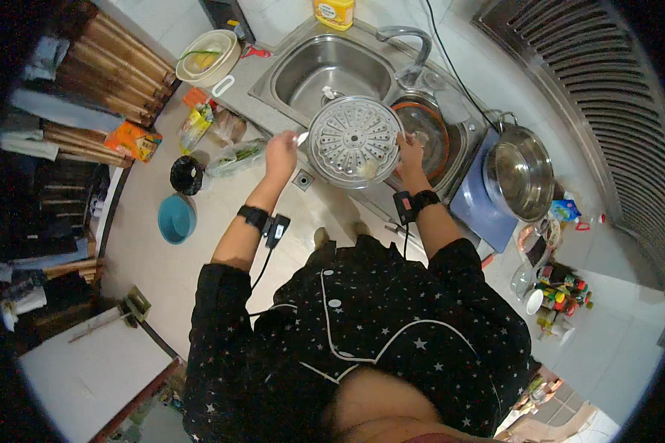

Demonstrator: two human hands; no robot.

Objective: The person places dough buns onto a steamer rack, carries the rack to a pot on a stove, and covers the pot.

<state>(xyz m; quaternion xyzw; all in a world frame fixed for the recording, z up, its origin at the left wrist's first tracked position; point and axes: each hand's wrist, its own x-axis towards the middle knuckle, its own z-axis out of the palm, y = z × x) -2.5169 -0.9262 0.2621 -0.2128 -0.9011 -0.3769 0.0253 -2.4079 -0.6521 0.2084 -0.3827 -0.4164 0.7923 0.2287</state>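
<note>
A round metal steamer tray (pixel 354 138) with patterned holes is held level over the front edge of a double-bowl stainless steel sink (pixel 335 69). My left hand (pixel 281 158) grips its handle at the left side. On the right rim, my right hand (pixel 410 152) has its fingers over the edge. A pale patch shows on the tray near its lower right. Beneath and to the right, in the smaller bowl, sits a round vessel with an orange rim (pixel 440 144). The faucet (pixel 407 36) stands behind the sink.
A large steel pot (pixel 520 171) stands on a blue cooktop (pixel 479 202) at the right, with bottles (pixel 562 296) beyond. Nested plastic basins (pixel 208 58) sit left of the sink. On the floor are a teal bucket (pixel 176 219), a black-lined bin (pixel 187 175) and plastic bags (pixel 238 158).
</note>
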